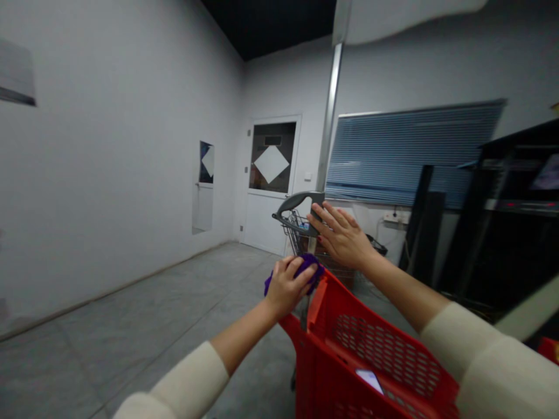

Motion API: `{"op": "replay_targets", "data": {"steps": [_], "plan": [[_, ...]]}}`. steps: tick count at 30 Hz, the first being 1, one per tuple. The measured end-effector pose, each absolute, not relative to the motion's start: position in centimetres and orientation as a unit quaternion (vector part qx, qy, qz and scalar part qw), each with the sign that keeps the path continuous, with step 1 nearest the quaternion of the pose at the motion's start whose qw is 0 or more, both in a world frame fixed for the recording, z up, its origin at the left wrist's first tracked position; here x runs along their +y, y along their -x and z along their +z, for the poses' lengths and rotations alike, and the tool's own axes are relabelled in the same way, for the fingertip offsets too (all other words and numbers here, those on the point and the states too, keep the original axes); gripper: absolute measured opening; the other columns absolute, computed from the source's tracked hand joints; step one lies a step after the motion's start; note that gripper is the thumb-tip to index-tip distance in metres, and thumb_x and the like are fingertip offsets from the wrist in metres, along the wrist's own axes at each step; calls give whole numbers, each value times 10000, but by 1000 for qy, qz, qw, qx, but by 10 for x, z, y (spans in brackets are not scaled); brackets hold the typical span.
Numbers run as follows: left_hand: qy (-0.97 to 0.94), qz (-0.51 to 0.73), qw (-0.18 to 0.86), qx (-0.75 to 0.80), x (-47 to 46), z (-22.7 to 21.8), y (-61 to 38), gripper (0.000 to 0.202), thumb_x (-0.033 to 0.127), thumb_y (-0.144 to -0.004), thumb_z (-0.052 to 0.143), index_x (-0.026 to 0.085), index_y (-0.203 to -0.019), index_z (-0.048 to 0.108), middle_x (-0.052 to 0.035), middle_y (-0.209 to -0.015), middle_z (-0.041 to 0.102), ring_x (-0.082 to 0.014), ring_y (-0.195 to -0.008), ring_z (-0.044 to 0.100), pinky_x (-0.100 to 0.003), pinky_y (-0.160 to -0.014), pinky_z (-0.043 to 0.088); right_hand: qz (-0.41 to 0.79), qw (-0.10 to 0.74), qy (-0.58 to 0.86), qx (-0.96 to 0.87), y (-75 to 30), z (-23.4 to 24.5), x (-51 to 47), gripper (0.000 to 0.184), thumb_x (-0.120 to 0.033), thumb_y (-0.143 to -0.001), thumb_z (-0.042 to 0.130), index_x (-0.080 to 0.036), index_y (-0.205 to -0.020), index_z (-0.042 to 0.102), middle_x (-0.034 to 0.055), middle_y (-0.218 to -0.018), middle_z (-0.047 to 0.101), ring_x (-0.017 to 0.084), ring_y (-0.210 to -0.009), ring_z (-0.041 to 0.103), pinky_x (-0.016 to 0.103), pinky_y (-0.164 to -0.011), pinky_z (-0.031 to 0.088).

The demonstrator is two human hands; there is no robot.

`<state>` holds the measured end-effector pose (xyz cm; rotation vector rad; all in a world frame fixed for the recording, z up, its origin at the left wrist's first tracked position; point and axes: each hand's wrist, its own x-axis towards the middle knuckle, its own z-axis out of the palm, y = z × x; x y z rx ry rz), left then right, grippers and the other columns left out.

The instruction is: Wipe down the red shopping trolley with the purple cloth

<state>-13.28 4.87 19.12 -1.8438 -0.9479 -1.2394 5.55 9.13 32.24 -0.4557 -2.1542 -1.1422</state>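
Cream sleeves frame the view from both lower corners. Beyond them a white wall and grey tiled floor fill the left side. Blue blinds and dark shelving close off the right. A white door with a glazed panel stands at the far end, and a metal pole rises beside it.

The red basket sits low in the middle. Its long axis runs from the near right away towards the door, and a pale card lies inside. A wire cart stands just past its far end, between it and the door.

The grey handle stands over the basket's far end, tilted up to the right. The right hand lies flat against it, fingers straight and spread, gripping nothing.

The left hand is curled tight round a purple cloth, which is pressed on the basket's far rim corner, just below the right hand.
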Motion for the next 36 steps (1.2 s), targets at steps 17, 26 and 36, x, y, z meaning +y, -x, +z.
{"op": "replay_targets", "data": {"steps": [17,26,36], "plan": [[763,-346,437,-328,58,160,158,296,374,-918,569,370,-1206,636,-55,-1158,621,-229,-1133,493,-374,-895,413,-452,261,144,-841,-70,277,97,576,-303,-982,447,-277,-1529,268,1,-1572,322,196,-1461,242,372,-1194,108],[801,-259,430,-326,56,123,162,250,350,-945,540,367,-1176,633,-38,-1202,612,-219,-1168,470,-376,-921,372,-410,242,164,-864,-75,234,103,595,-359,-982,460,-278,-1532,249,-3,-1558,353,177,-1458,252,357,-1186,154],[760,-381,313,-424,58,82,150,328,362,-920,567,309,-1238,627,-81,-1202,606,-233,-1130,489,-379,-899,412,-346,229,206,-886,-67,190,104,652,-306,-972,439,-256,-1553,147,9,-1589,265,203,-1482,185,396,-1189,168]]}}
